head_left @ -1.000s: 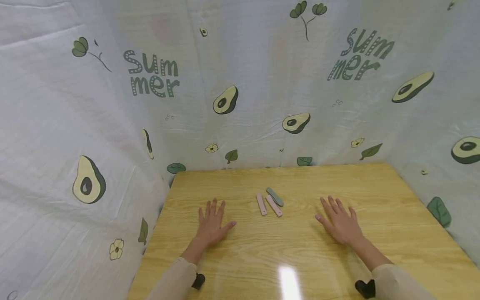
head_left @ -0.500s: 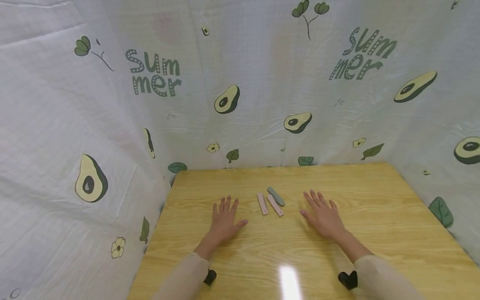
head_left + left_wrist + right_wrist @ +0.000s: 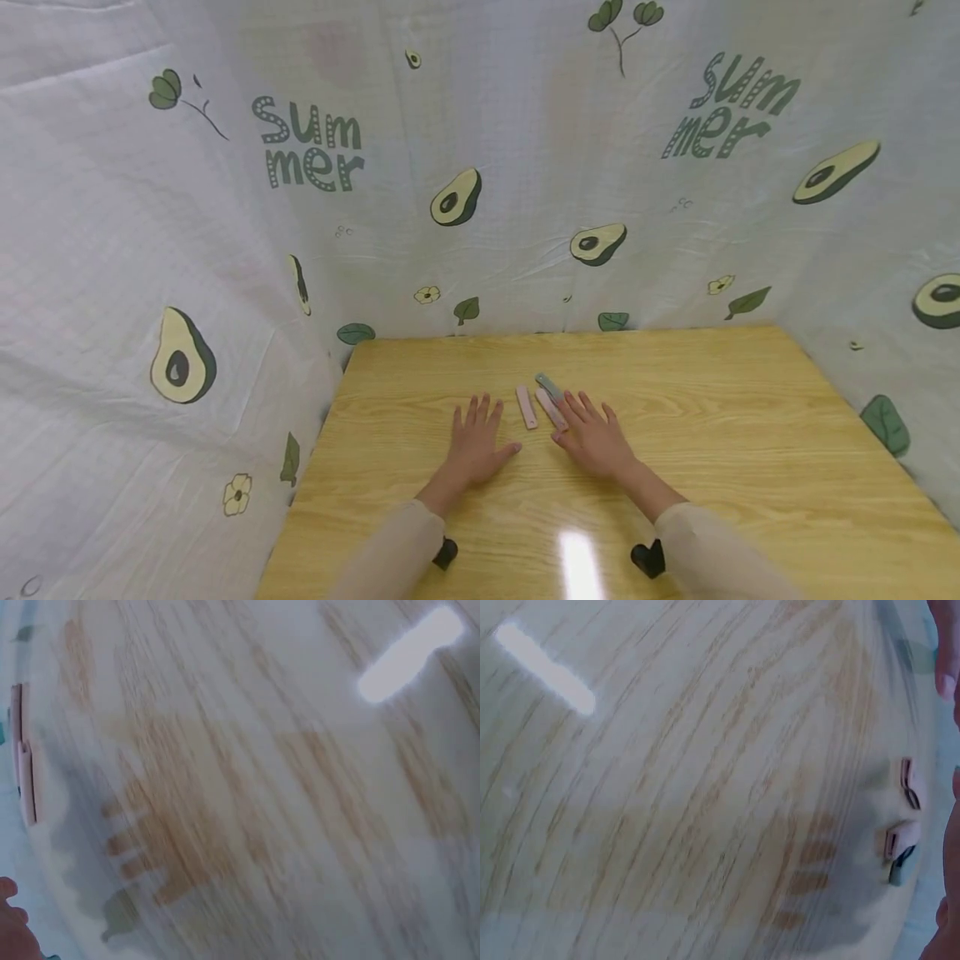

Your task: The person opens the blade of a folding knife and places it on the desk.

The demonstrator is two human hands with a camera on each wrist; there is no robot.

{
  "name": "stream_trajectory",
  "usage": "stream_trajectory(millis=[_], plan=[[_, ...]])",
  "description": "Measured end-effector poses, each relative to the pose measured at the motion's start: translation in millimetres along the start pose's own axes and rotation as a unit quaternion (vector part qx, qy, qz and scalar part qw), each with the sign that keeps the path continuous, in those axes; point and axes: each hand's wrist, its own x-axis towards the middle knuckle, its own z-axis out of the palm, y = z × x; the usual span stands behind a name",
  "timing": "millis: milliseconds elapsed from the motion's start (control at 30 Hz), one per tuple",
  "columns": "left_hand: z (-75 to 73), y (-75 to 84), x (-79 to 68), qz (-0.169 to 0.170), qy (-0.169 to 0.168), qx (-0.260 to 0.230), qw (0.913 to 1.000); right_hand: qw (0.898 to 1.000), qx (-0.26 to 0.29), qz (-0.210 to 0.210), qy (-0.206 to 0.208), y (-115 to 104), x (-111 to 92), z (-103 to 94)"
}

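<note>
In the head view, two slim flat pink pieces, the left one (image 3: 527, 407) and the right one (image 3: 550, 406), lie near the table's middle. A grey-green piece (image 3: 549, 385) of similar shape lies against the right pink one. Each looks like a small folded tool with a hole near one end; the kind is unclear. My left hand (image 3: 476, 446), fingers spread, is just left of them and holds nothing. My right hand (image 3: 596, 442) has straight fingers over the lower end of the grey-green piece, partly hiding it. Whether it touches cannot be told.
The wooden table (image 3: 420, 367) is bounded at the back and sides by a white curtain (image 3: 525, 150) printed with avocados, leaves and lettering. A bright light reflection shows near the front. Black wrist devices (image 3: 648, 558) sit below both sleeves.
Both hands have moved inward, the left one rightward and the right one leftward, until the right hand's fingers overlap the grey-green piece. The three pieces have stayed in place.
</note>
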Motion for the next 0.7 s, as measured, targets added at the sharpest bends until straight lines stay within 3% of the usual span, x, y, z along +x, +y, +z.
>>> stream_trajectory(millis=[233,433,700], plan=[[5.9,13.1,4.7,-0.003,-0.009,0.019,0.9998,0.999,-0.02,-0.026,-0.044,-11,6,16.1],[11.6,19.3,12.1,0.011,-0.019,0.038,0.999,0.998,-0.024,-0.035,-0.043,-13,9,25.1],[18.4,22.2,15.0,0.016,-0.027,0.026,0.9992,0.997,-0.017,-0.035,-0.074,-17,11,33.0]])
